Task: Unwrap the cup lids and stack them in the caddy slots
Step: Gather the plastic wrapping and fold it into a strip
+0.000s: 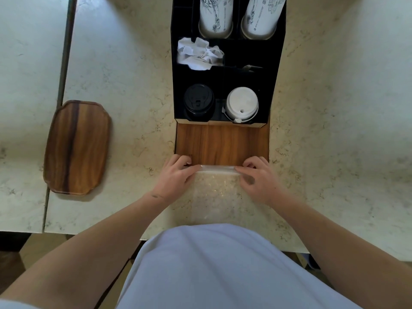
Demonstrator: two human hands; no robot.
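A black caddy (274, 70) with a wooden front (223, 141) stands on the marble counter. Its front left slot holds a stack of black lids (198, 100); its front right slot holds a stack of white lids (242, 103). A clear plastic wrapper (215, 195) lies flat on the counter in front of the caddy. My left hand (176, 175) pinches the wrapper's rolled far edge at the left end. My right hand (256, 177) pinches the same edge at the right end.
A wooden tray (77, 147) lies on the counter to the left. Crumpled white paper (198, 53) fills a middle caddy slot. Two stacks of printed paper cups (215, 16) stand in the rear slots. The counter's near edge is by my waist.
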